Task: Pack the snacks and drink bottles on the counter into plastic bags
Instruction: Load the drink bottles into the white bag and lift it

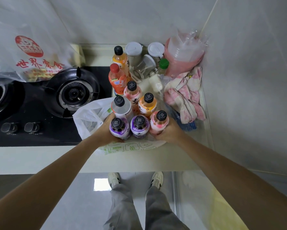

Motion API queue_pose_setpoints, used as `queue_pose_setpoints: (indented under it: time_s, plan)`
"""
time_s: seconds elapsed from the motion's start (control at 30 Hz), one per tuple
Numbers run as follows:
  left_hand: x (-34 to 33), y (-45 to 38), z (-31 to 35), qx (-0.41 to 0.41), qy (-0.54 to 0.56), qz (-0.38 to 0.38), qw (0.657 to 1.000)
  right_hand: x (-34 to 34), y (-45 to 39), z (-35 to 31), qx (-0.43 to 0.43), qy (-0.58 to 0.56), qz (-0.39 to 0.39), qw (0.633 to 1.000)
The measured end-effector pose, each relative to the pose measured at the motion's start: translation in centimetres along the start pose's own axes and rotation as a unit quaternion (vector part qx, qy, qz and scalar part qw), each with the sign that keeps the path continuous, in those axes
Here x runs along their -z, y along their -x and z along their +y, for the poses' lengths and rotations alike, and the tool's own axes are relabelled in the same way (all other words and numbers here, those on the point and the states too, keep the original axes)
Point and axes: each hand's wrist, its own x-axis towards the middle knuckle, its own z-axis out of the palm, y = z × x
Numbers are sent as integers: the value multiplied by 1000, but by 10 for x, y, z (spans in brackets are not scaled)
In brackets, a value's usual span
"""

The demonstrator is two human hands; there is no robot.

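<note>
Several drink bottles stand clustered on the counter. My left hand [106,130] grips a purple bottle [119,129] at the front left. My right hand [168,131] grips a pink bottle [158,122] at the front right. A second purple bottle [139,127] stands between them. Behind are a white bottle [121,105], an orange bottle [147,103], another pink bottle [132,92], a red-capped orange bottle [117,78] and a yellow-orange bottle [120,58]. A white plastic bag [88,117] with green print lies open under and left of the front bottles.
A black gas stove [73,93] fills the left counter. A clear bag with red print [28,55] holding snacks hangs at the upper left. Jars [133,52], a pink bag of cups [184,55] and a pink cloth [184,97] sit at the back right by the wall.
</note>
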Motion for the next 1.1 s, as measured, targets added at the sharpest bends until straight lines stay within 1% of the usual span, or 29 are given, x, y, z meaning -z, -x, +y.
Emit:
queue_pose_setpoints:
  time_s: [0.1, 0.17, 0.27, 0.4, 0.57, 0.73, 0.83, 0.93, 1.0, 1.1]
  plan:
    - [-1, 1, 3, 1, 16, -7, 1000, 1, 4, 4, -10, -11, -4, 1000]
    - [-5, 0, 2, -4, 20, -4, 1000, 2, 7, 8, -33, -24, -3, 999]
    - [-12, -3, -3, -14, 10, 2, 1000, 8, 13, 15, -52, -40, 2, 998]
    - [-27, -11, -6, -25, 5, 4, 1000, 20, 25, 18, -46, -45, 3, 998]
    - [-50, -18, 1, -36, 28, 1, 999, 38, 39, 25, -51, -51, -10, 997]
    - [-61, -19, 5, -50, 36, 5, 998, 43, 48, 30, -71, -24, 0, 997]
    - [-61, -17, 4, -52, 33, -3, 998, 47, 53, 15, -73, -11, -1, 997]
    - [-55, -13, 9, -50, 26, -18, 998, 58, 57, 5, -54, 13, -4, 998]
    - [-45, -9, 18, -57, 3, -24, 998, 68, 58, 2, -34, 52, -5, 998]
    - [-24, 2, 35, -44, -51, -29, 997, 86, 60, -13, -22, 152, -35, 988]
